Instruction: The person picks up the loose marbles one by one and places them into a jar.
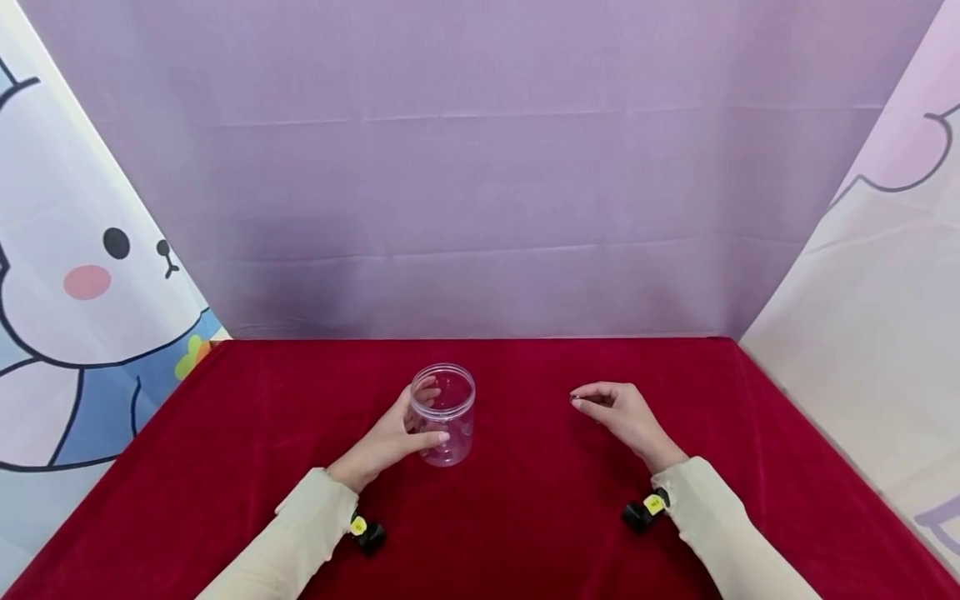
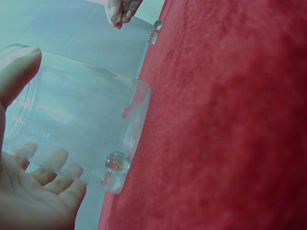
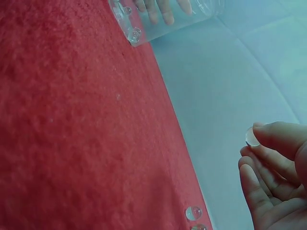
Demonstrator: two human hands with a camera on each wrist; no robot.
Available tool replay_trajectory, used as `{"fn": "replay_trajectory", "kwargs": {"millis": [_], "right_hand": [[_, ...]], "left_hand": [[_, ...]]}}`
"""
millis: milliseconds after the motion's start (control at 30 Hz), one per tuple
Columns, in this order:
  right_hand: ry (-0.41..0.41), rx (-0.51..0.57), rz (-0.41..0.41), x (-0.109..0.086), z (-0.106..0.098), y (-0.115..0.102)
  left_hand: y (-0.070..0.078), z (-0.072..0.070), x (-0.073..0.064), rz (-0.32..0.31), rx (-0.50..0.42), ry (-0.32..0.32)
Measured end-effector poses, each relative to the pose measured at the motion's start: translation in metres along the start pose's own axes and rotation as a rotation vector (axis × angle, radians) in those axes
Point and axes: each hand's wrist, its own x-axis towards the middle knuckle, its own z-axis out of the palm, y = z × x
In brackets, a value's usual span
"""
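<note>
My left hand holds a clear plastic jar from its left side, thumb in front and fingers behind. The lidless jar stands upright on the red cloth. Glass marbles lie at its bottom, among them one with an orange swirl. To the right of the jar, my right hand is raised over the cloth. Between thumb and fingertips it pinches a clear glass marble. On the cloth below that hand sit loose marbles, such as a clear one in the right wrist view.
A red velvety cloth covers the table. Behind it hangs a purple curtain. Printed cloth panels flank both sides, the left one with a cartoon animal. Each wrist carries a small black camera.
</note>
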Motion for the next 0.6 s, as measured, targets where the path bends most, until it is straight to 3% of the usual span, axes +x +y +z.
{"fn": "replay_trajectory", "kwargs": {"millis": [367,600], "right_hand": [[-0.010,0.026,-0.002,0.001,0.007,-0.004],[-0.026,0.032,-0.027,-0.005,0.011,-0.033]], "left_hand": [[0.000,0.001,0.000,0.003,-0.001,0.002],[0.000,0.002,0.000,0.000,0.009,0.009]]}}
